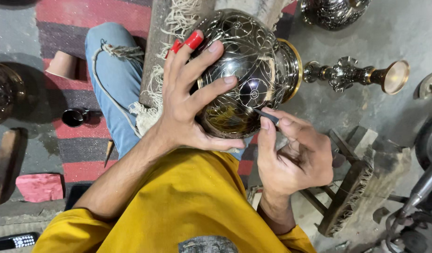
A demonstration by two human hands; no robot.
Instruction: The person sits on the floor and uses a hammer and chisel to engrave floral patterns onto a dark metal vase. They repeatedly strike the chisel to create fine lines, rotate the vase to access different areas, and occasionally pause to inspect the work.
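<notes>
A round dark metal vase (251,70) with engraved flower patterns and a brass rim lies on its side on my lap. My left hand (188,100) spreads over its near side and steadies it; two fingertips wear red caps. My right hand (293,154) grips a thin dark engraving tool (266,115), whose tip touches the vase's lower surface. I wear a yellow shirt and torn blue jeans.
A brass-topped metal stem (356,75) lies on the grey floor to the right, another engraved vessel (331,11) behind it. A wooden frame (349,187) sits lower right. On the striped rug at left are a small black cup (75,117), a pink block (39,186) and a phone (14,241).
</notes>
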